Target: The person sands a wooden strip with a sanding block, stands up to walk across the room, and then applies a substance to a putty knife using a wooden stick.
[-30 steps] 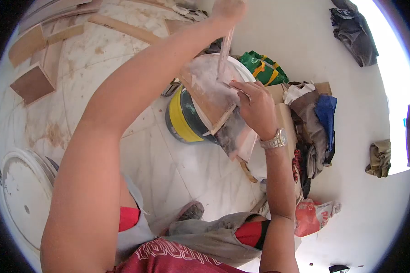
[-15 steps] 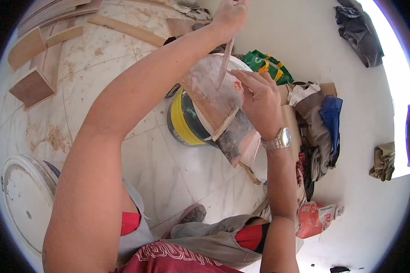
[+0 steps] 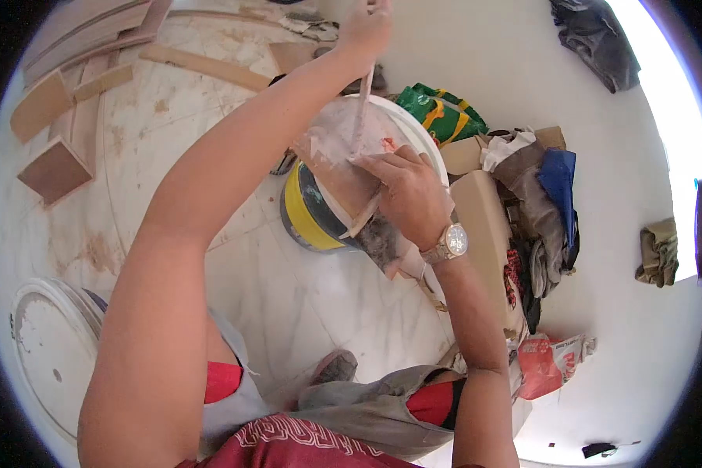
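My left hand (image 3: pixel 365 33) is closed round the upper end of a thin, dusty stick (image 3: pixel 363 109), which slants down onto a board. Dusty white and brown, the board (image 3: pixel 331 160) lies across a white-rimmed bucket (image 3: pixel 308 214) with a yellow band. My right hand (image 3: pixel 413 191), with a watch at its wrist, is over the board's right side. Its index finger reaches the stick's lower end, and its other fingers are curled; what they hold, if anything, is hidden. A short wooden strip (image 3: pixel 361 218) crosses the board below this hand.
Wood pieces (image 3: pixel 54 168) lie on the tiled floor at left, above a white lid (image 3: pixel 51 343). A green bag (image 3: pixel 444 113), cardboard box (image 3: pixel 476 226) and piled clothes (image 3: pixel 534 195) line the wall at right. A red and white bag (image 3: pixel 546 363) is lower right.
Both hands and the stick have shifted left in view. My right hand sits lower, its fingers further over the board. The surroundings have also shifted slightly, and more of the bucket's rim shows.
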`<state>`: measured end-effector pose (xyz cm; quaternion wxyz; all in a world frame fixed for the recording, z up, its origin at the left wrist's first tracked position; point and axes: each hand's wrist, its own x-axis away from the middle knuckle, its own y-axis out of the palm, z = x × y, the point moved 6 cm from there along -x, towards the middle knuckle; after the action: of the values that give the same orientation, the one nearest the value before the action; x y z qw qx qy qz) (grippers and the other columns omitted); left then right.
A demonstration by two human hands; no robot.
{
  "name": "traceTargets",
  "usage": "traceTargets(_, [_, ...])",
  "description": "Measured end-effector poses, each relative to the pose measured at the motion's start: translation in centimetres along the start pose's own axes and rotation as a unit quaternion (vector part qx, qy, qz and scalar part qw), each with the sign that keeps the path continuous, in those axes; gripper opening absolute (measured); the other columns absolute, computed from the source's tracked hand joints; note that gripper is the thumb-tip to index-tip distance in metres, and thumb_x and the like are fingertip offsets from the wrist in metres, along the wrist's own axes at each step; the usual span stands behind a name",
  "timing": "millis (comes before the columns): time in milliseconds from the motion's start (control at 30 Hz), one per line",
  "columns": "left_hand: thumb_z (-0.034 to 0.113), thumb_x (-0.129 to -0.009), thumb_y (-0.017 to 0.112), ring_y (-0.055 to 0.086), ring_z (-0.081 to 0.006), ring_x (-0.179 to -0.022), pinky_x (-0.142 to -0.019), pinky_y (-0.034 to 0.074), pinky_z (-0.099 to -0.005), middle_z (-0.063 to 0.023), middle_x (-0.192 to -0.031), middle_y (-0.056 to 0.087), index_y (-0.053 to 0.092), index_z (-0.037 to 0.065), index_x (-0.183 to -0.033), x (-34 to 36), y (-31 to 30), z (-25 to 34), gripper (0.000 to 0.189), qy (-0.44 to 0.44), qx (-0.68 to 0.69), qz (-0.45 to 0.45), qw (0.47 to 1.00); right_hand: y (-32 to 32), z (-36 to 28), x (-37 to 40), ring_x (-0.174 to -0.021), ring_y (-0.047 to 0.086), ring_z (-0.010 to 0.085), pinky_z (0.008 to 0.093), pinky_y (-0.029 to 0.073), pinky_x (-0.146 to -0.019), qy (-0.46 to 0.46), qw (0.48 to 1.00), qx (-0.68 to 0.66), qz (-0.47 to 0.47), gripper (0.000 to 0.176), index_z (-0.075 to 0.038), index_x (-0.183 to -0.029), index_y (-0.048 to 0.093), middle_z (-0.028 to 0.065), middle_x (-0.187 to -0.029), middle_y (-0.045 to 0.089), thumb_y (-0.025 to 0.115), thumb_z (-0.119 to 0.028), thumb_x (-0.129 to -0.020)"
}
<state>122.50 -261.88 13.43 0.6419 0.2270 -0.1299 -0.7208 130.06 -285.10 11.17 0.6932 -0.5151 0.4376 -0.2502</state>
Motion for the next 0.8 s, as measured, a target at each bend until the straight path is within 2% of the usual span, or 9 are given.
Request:
traceTargets(67, [0.025, -0.100, 0.059, 0.051, -0.0115, -0.059, -0.047, 0.043, -0.0305, -0.0031, -0.081, 0.060, 0.054, 0.005, -0.117, -3.6, -0.4, -3.2, 0.026, 0.069, 0.086, -0.044, 0.993, -1.0, 0.9, -0.3, -0.096, 0.067, 0.0264, 0.0386, 0.052, -0.086, 0.027, 0.999, -0.022, -0.030, 0.034, -0.014, -0.106, 0.078, 0.0048, -0.104, 0.076, 0.065, -0.002, -0.078])
traceTargets(167, [0.027, -0.103, 0.059, 0.055, -0.0140, -0.063, -0.054, 0.049, -0.0324, -0.0045, -0.081, 0.061, 0.058, 0.007, -0.122, -3.0, -1.4, -1.3, 0.027, 0.052, 0.077, -0.001, 0.996, -4.0, 3.2, -0.6, -0.093, 0.068, 0.0292, 0.0403, 0.053, -0.083, 0.118, 0.990, -0.065, -0.047, 0.028, -0.013, -0.103, 0.080, 0.0082, -0.100, 0.076, 0.064, -0.004, -0.081])
traceTargets(200, [0.027, -0.105, 0.056, 0.054, -0.0131, -0.061, -0.053, 0.047, -0.0298, -0.0029, -0.078, 0.057, 0.057, 0.009, -0.125, -1.9, -1.4, 0.1, 0.027, 0.038, 0.085, -0.014, 0.996, -5.1, 4.6, -0.6, -0.091, 0.069, 0.0304, 0.0409, 0.054, -0.081, 0.159, 0.983, -0.079, -0.047, 0.028, -0.012, -0.102, 0.080, 0.0103, -0.098, 0.076, 0.063, -0.003, -0.081])
traceTargets(233, [0.026, -0.106, 0.054, 0.052, -0.0122, -0.060, -0.052, 0.045, -0.0272, -0.0012, -0.075, 0.054, 0.056, 0.010, -0.128, -0.5, -1.5, 2.0, 0.027, 0.024, 0.094, -0.028, 0.995, -5.6, 6.2, -0.4, -0.087, 0.069, 0.0344, 0.0442, 0.055, -0.078, 0.142, 0.986, -0.091, 0.004, 0.028, -0.010, -0.102, 0.080, 0.0159, -0.094, 0.074, 0.062, -0.002, -0.082])
traceTargets(267, [0.026, -0.108, 0.051, 0.050, -0.0112, -0.059, -0.050, 0.042, -0.0246, 0.0004, -0.072, 0.050, 0.054, 0.012, -0.131, 0.5, -1.3, 2.9, 0.027, 0.010, 0.105, -0.040, 0.994, -5.2, 7.6, -0.1, -0.087, 0.069, 0.0351, 0.0443, 0.055, -0.078, 0.159, 0.983, -0.088, -0.010, 0.029, -0.010, -0.102, 0.080, 0.0164, -0.094, 0.074, 0.062, -0.002, -0.081])
traceTargets(333, [0.028, -0.108, 0.051, 0.044, -0.0082, -0.052, -0.045, 0.038, -0.0232, 0.0020, -0.072, 0.048, 0.056, 0.012, -0.125, 0.9, -0.7, 3.5, 0.024, 0.038, 0.131, -0.040, 0.990, -4.7, 9.5, 0.4, -0.088, 0.069, 0.0363, 0.0447, 0.055, -0.079, 0.191, 0.977, -0.083, -0.039, 0.030, -0.010, -0.103, 0.079, 0.0175, -0.094, 0.074, 0.062, -0.002, -0.080])
traceTargets(467, [0.029, -0.107, 0.051, 0.042, -0.0062, -0.049, -0.042, 0.036, -0.0234, 0.0032, -0.071, 0.046, 0.058, 0.011, -0.115, 1.9, 0.1, 4.0, 0.020, 0.102, 0.148, -0.081, 0.980, -2.5, 10.7, 0.5, -0.088, 0.071, 0.0336, 0.0434, 0.056, -0.082, 0.164, 0.984, -0.057, -0.046, 0.034, -0.012, -0.106, 0.080, 0.0176, -0.092, 0.075, 0.063, -0.002, -0.078])
traceTargets(567, [0.029, -0.107, 0.052, 0.041, -0.0055, -0.049, -0.042, 0.035, -0.0229, 0.0039, -0.070, 0.045, 0.059, 0.011, -0.114, 2.3, 1.1, 4.1, 0.020, 0.137, 0.104, -0.095, 0.980, -1.4, 9.9, -0.3, -0.084, 0.070, 0.0339, 0.0428, 0.055, -0.080, 0.160, 0.985, -0.034, -0.062, 0.033, -0.010, -0.107, 0.079, 0.0184, -0.089, 0.074, 0.063, -0.001, -0.080])
traceTargets(800, [0.026, -0.108, 0.050, 0.039, -0.0056, -0.051, -0.044, 0.033, -0.0222, 0.0048, -0.070, 0.044, 0.059, 0.008, -0.113, 3.9, 2.3, 4.3, 0.021, 0.148, 0.094, -0.109, 0.978, 0.6, 10.1, -1.4, -0.081, 0.069, 0.0314, 0.0424, 0.055, -0.077, 0.130, 0.989, 0.022, -0.065, 0.030, -0.015, -0.106, 0.081, 0.0148, -0.086, 0.074, 0.073, -0.013, -0.077])
